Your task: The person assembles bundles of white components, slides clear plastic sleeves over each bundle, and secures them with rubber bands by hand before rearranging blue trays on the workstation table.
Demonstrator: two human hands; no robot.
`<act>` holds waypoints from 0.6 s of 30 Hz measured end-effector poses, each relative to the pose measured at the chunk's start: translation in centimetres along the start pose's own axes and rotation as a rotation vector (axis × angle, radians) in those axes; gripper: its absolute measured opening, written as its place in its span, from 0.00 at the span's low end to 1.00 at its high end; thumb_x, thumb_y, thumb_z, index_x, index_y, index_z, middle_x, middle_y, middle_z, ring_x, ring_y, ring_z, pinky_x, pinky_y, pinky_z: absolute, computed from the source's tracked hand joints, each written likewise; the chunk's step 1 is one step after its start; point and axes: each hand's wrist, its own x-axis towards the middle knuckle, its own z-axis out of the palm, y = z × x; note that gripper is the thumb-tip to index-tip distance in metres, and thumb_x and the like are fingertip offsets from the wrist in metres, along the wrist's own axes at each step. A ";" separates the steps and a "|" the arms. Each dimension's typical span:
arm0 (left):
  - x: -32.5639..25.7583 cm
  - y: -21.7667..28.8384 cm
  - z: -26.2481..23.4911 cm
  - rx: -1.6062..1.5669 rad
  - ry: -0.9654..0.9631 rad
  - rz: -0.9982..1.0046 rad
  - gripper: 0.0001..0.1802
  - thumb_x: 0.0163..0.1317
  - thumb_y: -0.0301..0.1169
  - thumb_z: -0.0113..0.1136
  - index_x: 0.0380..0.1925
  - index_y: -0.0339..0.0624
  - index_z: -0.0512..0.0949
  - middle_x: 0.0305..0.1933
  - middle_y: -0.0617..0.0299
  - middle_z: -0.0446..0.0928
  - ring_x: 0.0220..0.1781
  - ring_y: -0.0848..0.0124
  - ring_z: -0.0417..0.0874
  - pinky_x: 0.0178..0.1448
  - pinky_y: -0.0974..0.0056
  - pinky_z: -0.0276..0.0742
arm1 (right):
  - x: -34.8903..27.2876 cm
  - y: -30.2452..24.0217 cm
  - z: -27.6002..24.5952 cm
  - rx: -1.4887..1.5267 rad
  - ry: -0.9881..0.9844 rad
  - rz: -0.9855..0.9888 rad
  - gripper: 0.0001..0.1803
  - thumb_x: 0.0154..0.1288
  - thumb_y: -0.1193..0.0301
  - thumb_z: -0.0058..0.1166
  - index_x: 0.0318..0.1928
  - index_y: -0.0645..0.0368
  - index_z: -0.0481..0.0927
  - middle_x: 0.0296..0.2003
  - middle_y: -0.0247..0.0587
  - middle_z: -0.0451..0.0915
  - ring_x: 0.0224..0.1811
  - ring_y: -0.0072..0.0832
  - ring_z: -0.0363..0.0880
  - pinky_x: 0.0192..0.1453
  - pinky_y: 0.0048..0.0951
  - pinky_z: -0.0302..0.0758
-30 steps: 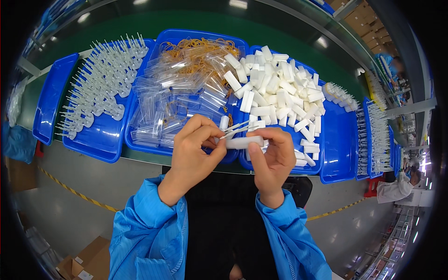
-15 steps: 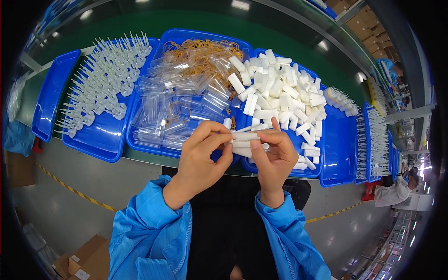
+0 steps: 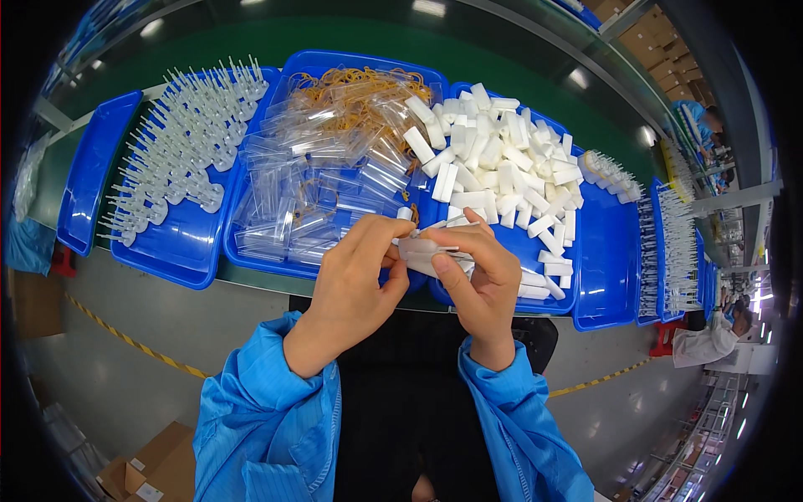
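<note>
Closest, two arms in blue sleeves (image 3: 268,410) reach up from the lower edge. Both hands are bare and meet just in front of the trays: the left hand (image 3: 347,272) pinches the left end of a small bundle of whitish pieces (image 3: 421,246) between thumb and fingers, and the right hand (image 3: 483,280) grips its right end, thumb pressed on top. Thin pale rods (image 3: 449,249) poke out between them; how the pieces fit together is partly hidden. Behind the hands, the middle blue tray (image 3: 268,264) holds clear plastic pieces (image 3: 335,188), with tan bands (image 3: 360,100) toward its back. Right of it lies a heap of white blocks (image 3: 493,151); on the left, upright thin-stemmed parts (image 3: 184,142) fill another tray (image 3: 188,238). Beyond stretches the green counter (image 3: 502,58).
</note>
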 end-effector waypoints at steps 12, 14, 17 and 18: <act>0.5 -1.6 -0.3 -0.353 -0.194 -0.064 0.19 0.50 0.12 0.63 0.45 0.34 0.79 0.47 0.58 0.69 0.38 0.72 0.80 0.41 0.72 0.79 | -0.2 -0.1 -2.6 0.284 0.100 0.102 0.11 0.62 0.76 0.55 0.46 0.58 0.83 0.41 0.36 0.82 0.43 0.28 0.79 0.66 0.39 0.61; 0.5 -1.6 -0.5 -0.394 -0.204 -0.089 0.17 0.53 0.13 0.61 0.44 0.33 0.79 0.48 0.58 0.69 0.40 0.72 0.80 0.44 0.71 0.80 | -0.3 1.2 -4.0 0.256 0.217 0.121 0.12 0.60 0.79 0.55 0.45 0.59 0.82 0.40 0.36 0.80 0.41 0.28 0.78 0.60 0.33 0.68; 0.7 -1.8 -0.3 -0.449 -0.188 -0.159 0.12 0.60 0.15 0.57 0.44 0.31 0.79 0.48 0.58 0.69 0.42 0.72 0.80 0.46 0.70 0.81 | -0.6 2.6 -5.3 -0.346 -0.027 0.124 0.16 0.52 0.85 0.57 0.44 0.63 0.80 0.37 0.41 0.76 0.34 0.29 0.75 0.39 0.27 0.73; 0.8 -1.9 -0.1 -0.467 -0.168 -0.197 0.10 0.63 0.17 0.55 0.44 0.31 0.79 0.48 0.58 0.69 0.42 0.72 0.80 0.46 0.70 0.82 | -0.7 2.5 -5.0 -0.346 -0.028 0.125 0.16 0.52 0.85 0.57 0.44 0.63 0.80 0.37 0.41 0.76 0.34 0.29 0.75 0.39 0.27 0.73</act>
